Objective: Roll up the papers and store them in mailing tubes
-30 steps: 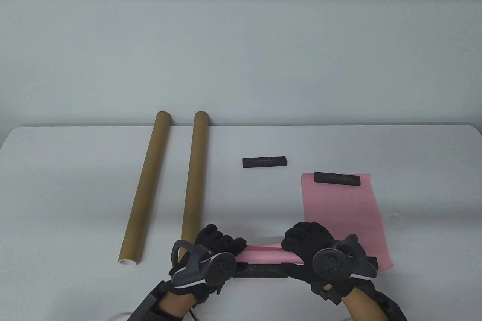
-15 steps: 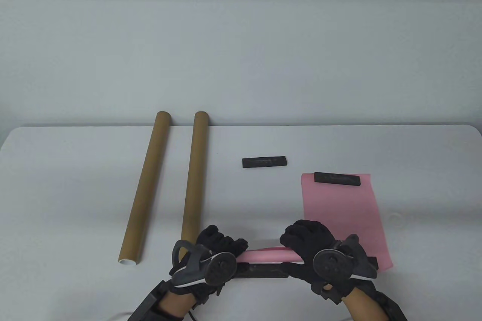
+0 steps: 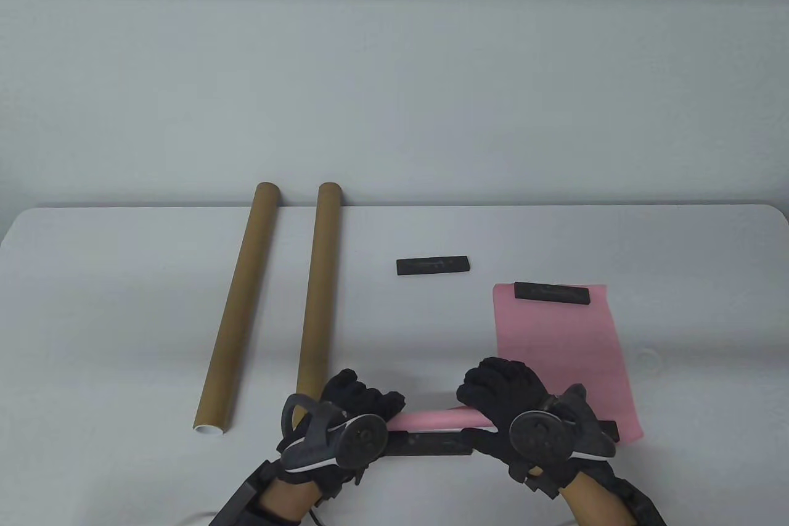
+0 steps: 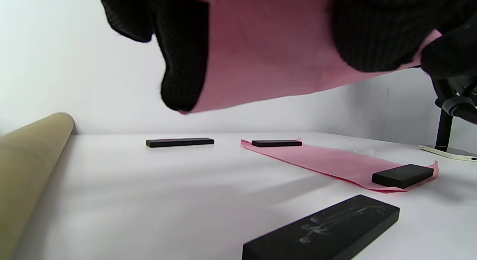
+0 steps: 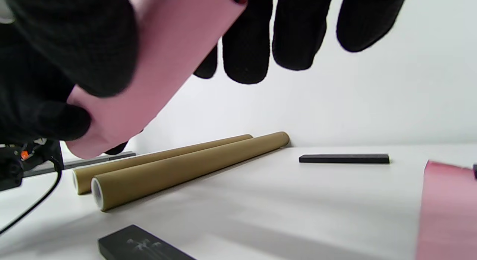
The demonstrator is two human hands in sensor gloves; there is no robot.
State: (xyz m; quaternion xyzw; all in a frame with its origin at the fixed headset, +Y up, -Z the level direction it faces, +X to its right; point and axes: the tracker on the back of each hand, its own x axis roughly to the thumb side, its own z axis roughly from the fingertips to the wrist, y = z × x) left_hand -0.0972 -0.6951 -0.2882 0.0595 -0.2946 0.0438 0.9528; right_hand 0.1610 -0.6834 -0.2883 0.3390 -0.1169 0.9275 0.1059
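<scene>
A rolled pink paper [image 3: 431,420] lies crosswise between my hands, lifted off the table near the front edge. My left hand [image 3: 360,406] grips its left end and my right hand [image 3: 502,393] grips its right end. In the left wrist view the roll [image 4: 268,51] hangs above the table under my fingers [image 4: 182,59]. In the right wrist view the roll [image 5: 167,51] sits in my hand, with three fingers [image 5: 290,29] spread beyond it. Two brown mailing tubes [image 3: 240,307] [image 3: 317,298] lie side by side at the left. A flat pink sheet [image 3: 561,353] lies at the right.
Black bar weights: one [image 3: 433,265] at mid-table, one [image 3: 553,293] on the flat sheet's far end, one [image 3: 607,429] on its near end, one [image 3: 428,444] under the roll near the front edge. A small clear disc [image 3: 647,358] lies right of the sheet.
The visible pink roll between my hands has grown slimmer. My right hand has shifted slightly left and the left hand has barely moved.
</scene>
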